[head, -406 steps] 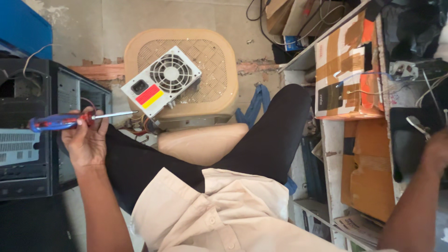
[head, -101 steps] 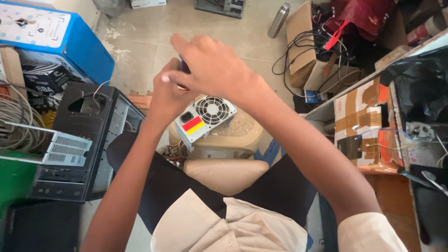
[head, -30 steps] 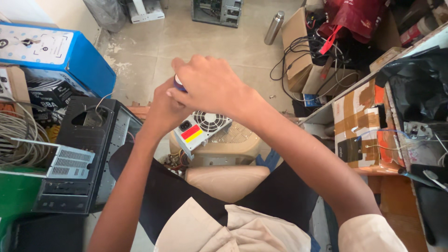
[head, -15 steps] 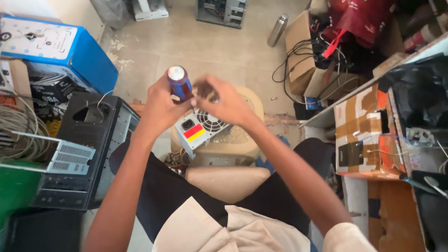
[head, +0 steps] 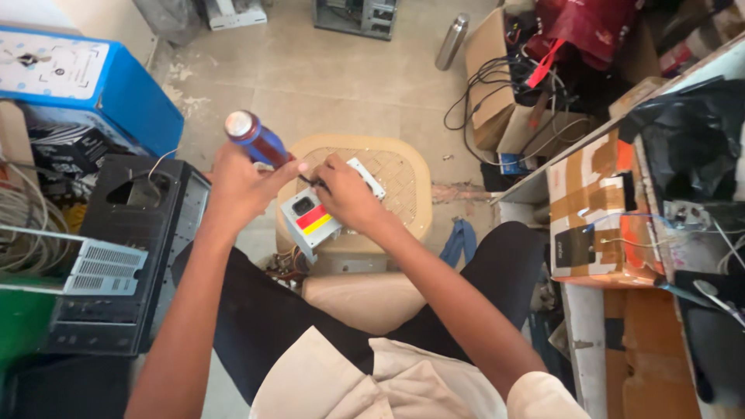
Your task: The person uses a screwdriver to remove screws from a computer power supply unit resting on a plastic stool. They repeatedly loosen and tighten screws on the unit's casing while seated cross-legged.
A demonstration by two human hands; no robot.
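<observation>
My left hand (head: 240, 186) grips a screwdriver (head: 258, 141) with a blue and red handle, its shaft angled down toward a grey metal power supply box (head: 314, 219). The box has a red and yellow sticker and stands tilted on a beige plastic stool (head: 403, 186). My right hand (head: 345, 194) rests on top of the box and holds it, fingers close to the screwdriver shaft. The tip is hidden between my two hands.
A black computer case (head: 124, 256) lies at the left, with a blue box (head: 93, 85) behind it and coiled cables at the far left. Cardboard boxes (head: 590, 209) and tangled wires crowd the shelves at right. A metal bottle (head: 452, 40) stands on the floor beyond the stool.
My hands have come down from in front of the camera to the power supply box. The box has been turned so its fan no longer faces up, and the screwdriver now points at it.
</observation>
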